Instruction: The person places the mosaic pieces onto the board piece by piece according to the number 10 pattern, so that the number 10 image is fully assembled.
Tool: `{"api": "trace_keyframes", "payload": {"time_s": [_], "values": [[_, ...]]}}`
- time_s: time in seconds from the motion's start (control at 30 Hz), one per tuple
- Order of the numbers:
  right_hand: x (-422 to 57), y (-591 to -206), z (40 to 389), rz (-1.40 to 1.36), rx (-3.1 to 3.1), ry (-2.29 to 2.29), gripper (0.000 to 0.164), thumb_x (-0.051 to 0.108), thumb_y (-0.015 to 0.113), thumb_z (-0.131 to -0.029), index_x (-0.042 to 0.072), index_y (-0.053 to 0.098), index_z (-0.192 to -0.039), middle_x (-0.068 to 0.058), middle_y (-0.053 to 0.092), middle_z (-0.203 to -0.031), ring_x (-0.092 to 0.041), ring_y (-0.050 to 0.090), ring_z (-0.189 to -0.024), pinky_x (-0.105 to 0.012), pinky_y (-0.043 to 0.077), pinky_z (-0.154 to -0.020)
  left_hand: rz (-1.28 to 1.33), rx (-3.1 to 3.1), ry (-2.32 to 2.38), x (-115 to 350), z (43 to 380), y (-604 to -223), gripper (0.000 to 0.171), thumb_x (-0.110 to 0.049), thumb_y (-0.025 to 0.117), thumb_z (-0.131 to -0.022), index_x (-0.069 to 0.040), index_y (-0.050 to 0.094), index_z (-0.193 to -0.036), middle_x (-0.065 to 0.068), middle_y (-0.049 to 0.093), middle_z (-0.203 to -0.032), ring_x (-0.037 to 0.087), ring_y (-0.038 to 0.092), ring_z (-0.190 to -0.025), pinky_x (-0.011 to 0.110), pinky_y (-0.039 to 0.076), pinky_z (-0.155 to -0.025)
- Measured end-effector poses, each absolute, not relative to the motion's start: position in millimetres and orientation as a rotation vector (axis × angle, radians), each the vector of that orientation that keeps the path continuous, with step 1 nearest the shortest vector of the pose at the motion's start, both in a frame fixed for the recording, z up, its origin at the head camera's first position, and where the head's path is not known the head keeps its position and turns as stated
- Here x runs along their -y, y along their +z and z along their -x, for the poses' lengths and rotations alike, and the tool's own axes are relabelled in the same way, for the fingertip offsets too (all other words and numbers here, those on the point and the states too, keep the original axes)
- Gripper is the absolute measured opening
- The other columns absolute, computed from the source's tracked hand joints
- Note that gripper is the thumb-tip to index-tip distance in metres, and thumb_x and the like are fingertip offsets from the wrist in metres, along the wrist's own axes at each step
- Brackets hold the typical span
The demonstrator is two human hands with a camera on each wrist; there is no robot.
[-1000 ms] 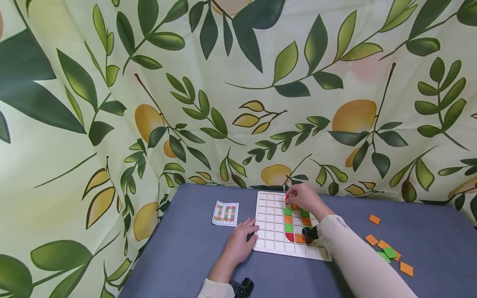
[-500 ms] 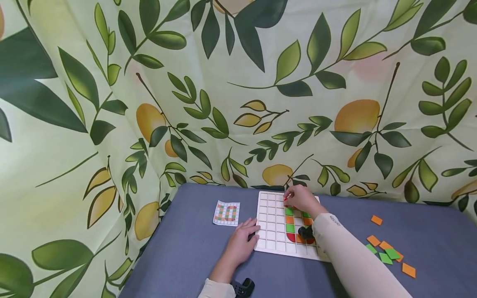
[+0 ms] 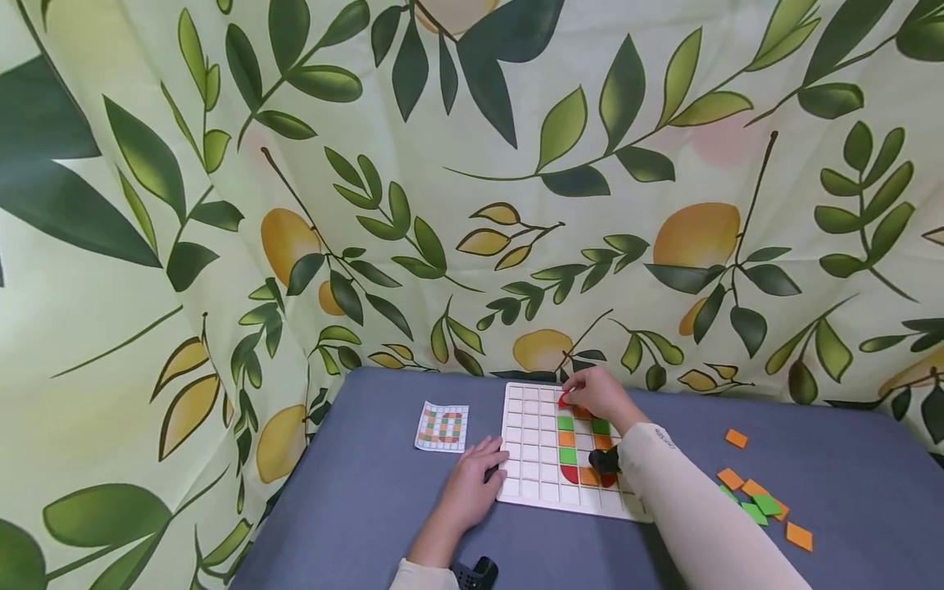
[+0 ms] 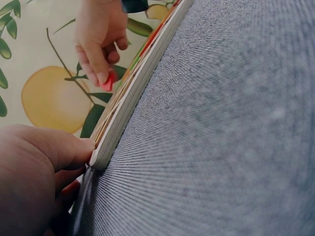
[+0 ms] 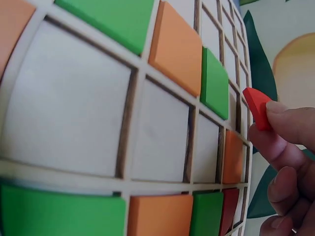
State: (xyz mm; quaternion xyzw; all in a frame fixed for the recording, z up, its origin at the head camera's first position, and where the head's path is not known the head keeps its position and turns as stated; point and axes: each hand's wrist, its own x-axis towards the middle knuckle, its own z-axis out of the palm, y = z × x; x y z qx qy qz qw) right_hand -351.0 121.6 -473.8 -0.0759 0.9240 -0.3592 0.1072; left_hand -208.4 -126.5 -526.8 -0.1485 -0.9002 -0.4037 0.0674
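My right hand (image 3: pixel 601 397) pinches a red tile with a rounded edge (image 5: pixel 257 107) between thumb and forefinger. It holds the tile tilted, just above the far rows of the white grid board (image 3: pixel 529 449). Green, orange and red tiles sit in cells there, among them a green tile (image 5: pixel 214 83) and an orange tile (image 5: pixel 176 51) near the held tile. My left hand (image 3: pixel 474 482) rests at the board's left edge, its thumb (image 4: pixel 81 150) touching the rim. The left hand's other fingers are partly hidden in the left wrist view. My right hand and sleeve cover part of the board.
A small card with a coloured grid pattern (image 3: pixel 442 427) lies left of the board. Loose orange and green tiles, such as an orange tile (image 3: pixel 799 537), are scattered at the right on the grey-blue cloth (image 3: pixel 354 492). Leaf-patterned fabric (image 3: pixel 413 205) hangs behind the table.
My right hand shifts slightly over the board's far rows, and the red tile turns a little in its fingers. The left hand stays at the board's edge. The head view shifts slightly.
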Motion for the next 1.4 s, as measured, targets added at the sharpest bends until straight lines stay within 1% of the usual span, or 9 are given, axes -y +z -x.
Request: {"api": "trace_keyframes", "payload": {"time_s": [0.1,0.23,0.47,0.67,0.87,1.0,1.17,1.27,1.4], "values": [[-123.5,-472.9,351.5,0.201,-2.710,-1.067,0.011,0.012,0.073,-0.087,0.009,0.076,-0.097,-0.007,0.068,-0.094,-0.023,0.055,-0.082,-0.029,0.046,-0.067,0.460,2.725,-1.212,126.4,209.1,-525.3,0.028,-0.006,0.063,-0.092,-0.001,0.070,-0.118,0.013,0.060,-0.138,0.033,0.049,-0.135,0.055,0.033,-0.115],[-125.0,-470.9,352.8,0.219,-2.733,-1.072,0.008,0.011,0.073,-0.086,0.010,0.076,-0.093,-0.006,0.070,-0.094,-0.022,0.056,-0.082,-0.029,0.047,-0.067,0.471,2.724,-1.203,125.4,212.6,-523.1,0.028,-0.006,0.062,-0.092,-0.001,0.070,-0.119,0.012,0.059,-0.139,0.032,0.049,-0.135,0.053,0.032,-0.116],[-129.0,-472.9,350.1,0.259,-2.757,-0.983,0.006,0.015,0.077,-0.084,0.009,0.077,-0.086,-0.002,0.072,-0.086,-0.018,0.058,-0.078,-0.030,0.048,-0.068,0.458,2.742,-1.219,121.3,212.0,-521.9,0.029,-0.007,0.062,-0.093,-0.001,0.069,-0.120,0.011,0.058,-0.140,0.031,0.048,-0.137,0.053,0.031,-0.117],[-130.5,-469.6,350.0,0.283,-2.760,-0.918,0.005,0.017,0.078,-0.083,0.013,0.078,-0.087,-0.003,0.073,-0.096,-0.019,0.059,-0.083,-0.032,0.048,-0.071,0.477,2.712,-1.216,119.6,214.7,-521.7,0.029,-0.007,0.062,-0.092,-0.001,0.069,-0.120,0.011,0.059,-0.139,0.031,0.048,-0.136,0.053,0.032,-0.116],[-133.1,-469.9,347.9,0.319,-2.750,-0.881,0.007,0.017,0.078,-0.084,0.015,0.079,-0.090,-0.006,0.072,-0.105,-0.021,0.060,-0.093,-0.037,0.050,-0.078,0.487,2.720,-1.196,118.7,214.0,-520.7,0.029,-0.006,0.062,-0.092,-0.001,0.070,-0.119,0.012,0.060,-0.138,0.031,0.049,-0.136,0.052,0.033,-0.116],[-140.8,-472.3,344.5,0.287,-2.723,-0.899,0.011,0.014,0.077,-0.084,0.013,0.079,-0.095,-0.006,0.072,-0.104,-0.021,0.060,-0.092,-0.037,0.051,-0.078,0.487,2.731,-1.211,118.7,210.9,-521.4,0.029,-0.005,0.062,-0.092,0.000,0.069,-0.119,0.013,0.059,-0.139,0.032,0.048,-0.136,0.053,0.032,-0.116],[-168.9,-469.3,339.0,0.315,-2.754,-0.886,0.019,0.018,0.073,-0.088,0.009,0.076,-0.105,-0.008,0.070,-0.101,-0.022,0.058,-0.087,-0.033,0.050,-0.071,0.465,2.731,-1.228,120.5,209.3,-524.5,0.029,-0.005,0.063,-0.092,0.000,0.070,-0.119,0.013,0.059,-0.138,0.033,0.048,-0.136,0.054,0.032,-0.116],[-200.0,-465.6,330.9,0.343,-2.821,-0.856,0.023,0.020,0.070,-0.090,0.005,0.074,-0.108,-0.009,0.069,-0.099,-0.021,0.057,-0.084,-0.032,0.049,-0.068,0.469,2.727,-1.215,122.7,209.2,-526.5,0.028,-0.005,0.063,-0.091,-0.001,0.070,-0.118,0.014,0.060,-0.138,0.033,0.049,-0.135,0.054,0.032,-0.116],[-250.8,-462.4,317.1,0.397,-2.933,-0.806,0.026,0.019,0.069,-0.091,-0.001,0.072,-0.107,-0.013,0.070,-0.094,-0.024,0.061,-0.082,-0.035,0.050,-0.066,0.468,2.718,-1.224,127.2,208.2,-527.3,0.028,-0.004,0.063,-0.091,0.000,0.070,-0.118,0.015,0.059,-0.138,0.034,0.049,-0.135,0.055,0.032,-0.116]]}}
